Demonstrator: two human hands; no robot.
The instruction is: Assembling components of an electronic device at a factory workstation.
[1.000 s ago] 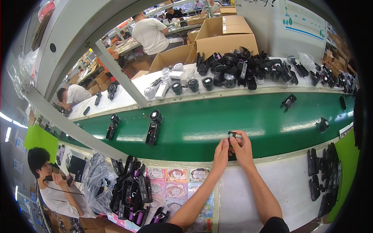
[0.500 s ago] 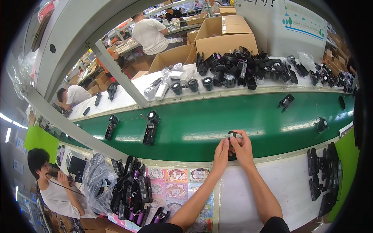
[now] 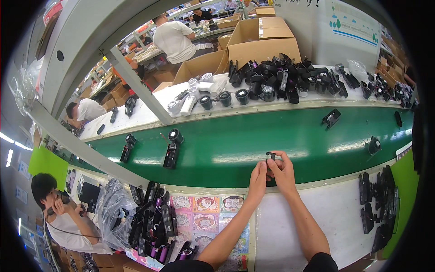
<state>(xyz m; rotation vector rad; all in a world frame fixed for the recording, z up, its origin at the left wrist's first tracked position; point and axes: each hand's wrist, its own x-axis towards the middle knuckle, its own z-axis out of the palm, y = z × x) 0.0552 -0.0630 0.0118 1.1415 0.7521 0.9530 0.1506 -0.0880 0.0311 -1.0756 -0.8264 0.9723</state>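
Over the near edge of the green conveyor belt [image 3: 226, 174], my left hand [image 3: 258, 179] and my right hand [image 3: 283, 173] meet around a small black plastic part [image 3: 271, 154]. Its hooked upper end sticks out above my fingers; the rest is hidden between them. Both hands are closed, with thumbs close together. Left of them on the belt lies a black device housing with a round end [image 3: 171, 154], and a similar one [image 3: 127, 148] farther left. A black housing piece [image 3: 332, 118] and a round black part with a wire [image 3: 374, 145] lie to the right.
Black casings with purple cells [image 3: 156, 226] pile up near left, beside a clear plastic bag [image 3: 115, 213]. More black casings [image 3: 383, 208] stand near right. A heap of black parts [image 3: 290, 79] covers the far shelf. A grey post [image 3: 136, 86] rises left; a co-worker [image 3: 72, 222] sits there.
The items on the belt have shifted slightly to the left. My hands stay almost in place around the black part. The co-worker at left has changed arm position.
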